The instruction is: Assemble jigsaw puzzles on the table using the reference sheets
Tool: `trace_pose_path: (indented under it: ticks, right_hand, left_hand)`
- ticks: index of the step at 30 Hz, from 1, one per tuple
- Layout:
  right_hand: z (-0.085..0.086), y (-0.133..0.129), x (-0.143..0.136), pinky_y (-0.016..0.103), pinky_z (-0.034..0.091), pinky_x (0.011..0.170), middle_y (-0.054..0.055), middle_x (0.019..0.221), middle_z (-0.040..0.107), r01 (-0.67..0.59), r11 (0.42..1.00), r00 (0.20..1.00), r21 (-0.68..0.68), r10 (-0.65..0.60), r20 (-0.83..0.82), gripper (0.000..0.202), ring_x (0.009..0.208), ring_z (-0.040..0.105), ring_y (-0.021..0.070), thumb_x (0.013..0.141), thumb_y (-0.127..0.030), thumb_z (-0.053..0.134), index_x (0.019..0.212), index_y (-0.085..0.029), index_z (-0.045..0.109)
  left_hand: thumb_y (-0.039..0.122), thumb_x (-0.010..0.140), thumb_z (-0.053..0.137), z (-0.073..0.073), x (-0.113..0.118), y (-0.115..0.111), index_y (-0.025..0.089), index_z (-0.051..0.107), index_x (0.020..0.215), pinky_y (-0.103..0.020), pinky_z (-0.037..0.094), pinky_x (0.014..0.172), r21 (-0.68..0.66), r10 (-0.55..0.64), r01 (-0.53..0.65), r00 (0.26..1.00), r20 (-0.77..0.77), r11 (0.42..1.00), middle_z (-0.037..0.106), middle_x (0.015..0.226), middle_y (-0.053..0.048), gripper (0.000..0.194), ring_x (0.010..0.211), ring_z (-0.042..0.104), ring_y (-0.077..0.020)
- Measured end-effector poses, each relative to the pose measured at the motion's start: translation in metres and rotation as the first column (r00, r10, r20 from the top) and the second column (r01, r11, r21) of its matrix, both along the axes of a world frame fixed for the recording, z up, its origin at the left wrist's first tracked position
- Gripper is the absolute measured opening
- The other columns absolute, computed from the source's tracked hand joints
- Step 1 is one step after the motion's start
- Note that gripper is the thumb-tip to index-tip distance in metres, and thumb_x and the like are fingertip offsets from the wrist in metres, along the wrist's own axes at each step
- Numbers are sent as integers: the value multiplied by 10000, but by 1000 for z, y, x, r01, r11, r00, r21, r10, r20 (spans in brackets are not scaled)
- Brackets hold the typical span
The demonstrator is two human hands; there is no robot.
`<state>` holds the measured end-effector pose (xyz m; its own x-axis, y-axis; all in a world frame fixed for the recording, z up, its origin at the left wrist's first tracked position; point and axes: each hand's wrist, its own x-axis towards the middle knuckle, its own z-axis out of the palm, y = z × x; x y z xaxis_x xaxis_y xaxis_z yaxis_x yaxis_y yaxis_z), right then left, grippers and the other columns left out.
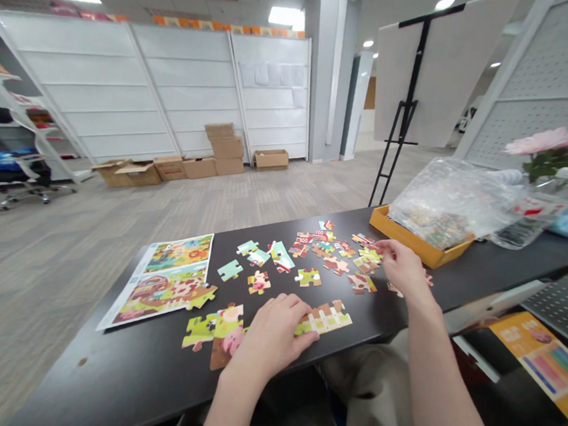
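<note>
My left hand (277, 327) lies palm down over a partly joined strip of jigsaw pieces, its fingers loosely bent and holding nothing up. Out from under it on the left show joined green pieces and a pink pig piece (233, 340); on the right, a white fence section (330, 317). My right hand (400, 265) is at the right-hand group of loose pieces, thumb and forefinger together at the edge of a green puzzle piece (370, 256). Brown cow-patch pieces (362, 283) lie close by. Part of another piece is hidden beneath the right wrist.
A printed picture sheet (170, 281) lies at the table's left. Several loose pieces, such as a pig-face piece (259, 282), spread across the middle. A yellow box (431, 249) with plastic bags (443, 197) stands at the right. Beyond the table is an easel (399, 128).
</note>
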<state>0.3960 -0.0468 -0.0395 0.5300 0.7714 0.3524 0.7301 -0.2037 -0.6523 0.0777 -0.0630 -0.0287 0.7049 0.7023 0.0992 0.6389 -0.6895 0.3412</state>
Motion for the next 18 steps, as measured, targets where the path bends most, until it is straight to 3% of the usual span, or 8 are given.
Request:
trace_pose_path:
  ticks: [6, 14, 18]
  right_hand:
    - [-4, 1, 8, 396, 502, 864, 103, 982, 781, 50, 999, 999, -13, -50, 12, 347, 929, 708, 270, 897, -257, 417, 1076, -195, 708]
    - [-25, 15, 7, 423, 490, 887, 185, 998, 739, 105, 974, 948, -202, -36, 315, 348, 989, 680, 325, 888, -393, 567, 1055, -151, 753]
    - [-29, 20, 0, 422, 492, 873, 193, 999, 733, 154, 963, 916, -222, -54, 398, 379, 985, 676, 330, 860, -424, 604, 1083, -151, 744]
  left_hand:
    - [359, 889, 724, 2, -4, 1, 237, 682, 1074, -361, 477, 862, -20, 9, -9, 1000, 2, 1000, 698, 1048, -33, 225, 1003, 631, -249]
    - [366, 912, 688, -1, -4, 1, 230, 682, 1087, -360, 476, 875, 3, -3, 3, 1000, 13, 1000, 704, 1066, -50, 222, 1014, 631, -244]
    - [360, 910, 688, -1, -4, 1, 233, 680, 1080, -356, 478, 866, 7, -3, 2, 1000, 23, 1000, 705, 1064, -43, 212, 1018, 636, -247]
